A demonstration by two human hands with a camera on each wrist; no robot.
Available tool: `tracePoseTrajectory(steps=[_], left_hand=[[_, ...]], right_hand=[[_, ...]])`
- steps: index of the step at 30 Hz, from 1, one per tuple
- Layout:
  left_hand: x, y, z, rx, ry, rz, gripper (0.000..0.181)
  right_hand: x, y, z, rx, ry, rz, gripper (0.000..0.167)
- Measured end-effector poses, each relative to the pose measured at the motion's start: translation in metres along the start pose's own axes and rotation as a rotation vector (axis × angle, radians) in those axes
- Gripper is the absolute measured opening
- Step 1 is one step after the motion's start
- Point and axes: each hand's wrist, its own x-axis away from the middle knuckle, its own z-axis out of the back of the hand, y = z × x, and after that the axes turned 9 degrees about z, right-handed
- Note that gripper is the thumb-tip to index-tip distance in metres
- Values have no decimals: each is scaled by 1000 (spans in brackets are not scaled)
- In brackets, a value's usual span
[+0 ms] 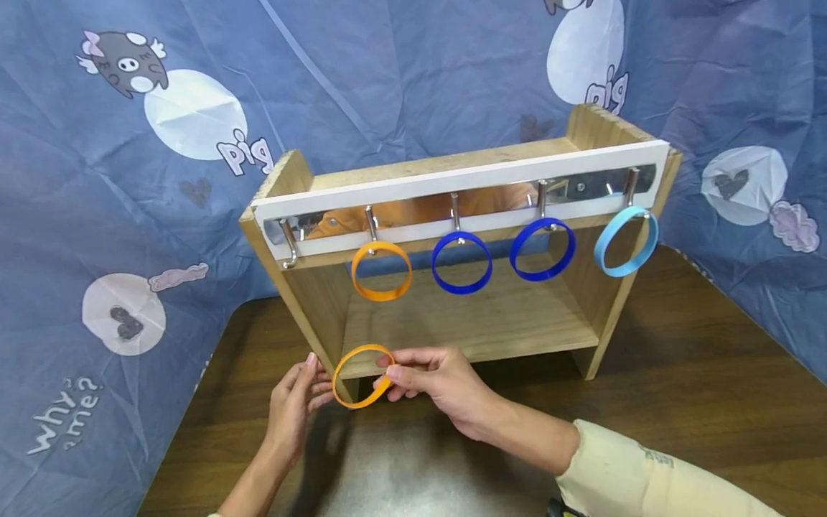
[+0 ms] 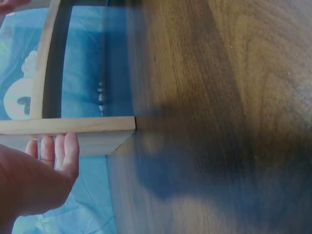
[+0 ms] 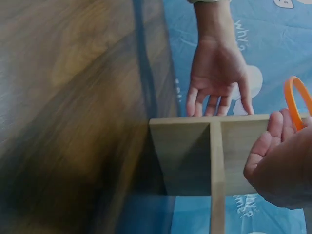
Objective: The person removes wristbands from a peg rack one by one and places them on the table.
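My right hand [image 1: 446,380] pinches an orange ring [image 1: 364,348] between thumb and fingers, in front of the lower left part of a wooden shelf [image 1: 472,323]. My left hand [image 1: 291,406] is at the shelf's left side, its fairly straight fingertips against the side board [image 3: 185,156] in the right wrist view. On the metal hooks along the shelf's front hang another orange ring [image 1: 381,295], two dark blue rings [image 1: 461,289] and a light blue ring [image 1: 620,271]. The leftmost hook [image 1: 291,248] carries no ring.
The shelf stands on a dark brown wooden table [image 1: 698,373]. A blue printed cloth [image 1: 413,79] hangs behind it and along both sides. A small black object [image 1: 555,508] shows at the bottom edge, near the right sleeve [image 1: 620,467].
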Motion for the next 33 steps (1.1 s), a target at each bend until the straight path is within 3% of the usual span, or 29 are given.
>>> tracePoseTrajectory(steps=[10, 23, 33], left_hand=[[-1, -1, 0, 3, -8, -20, 35], [-1, -1, 1, 2, -9, -20, 36], [-2, -1, 1, 4, -3, -9, 37]], right_hand=[[17, 22, 22, 156, -43, -168, 30], [30, 41, 38, 305, -55, -295, 24], [35, 57, 44, 361, -47, -306, 21]])
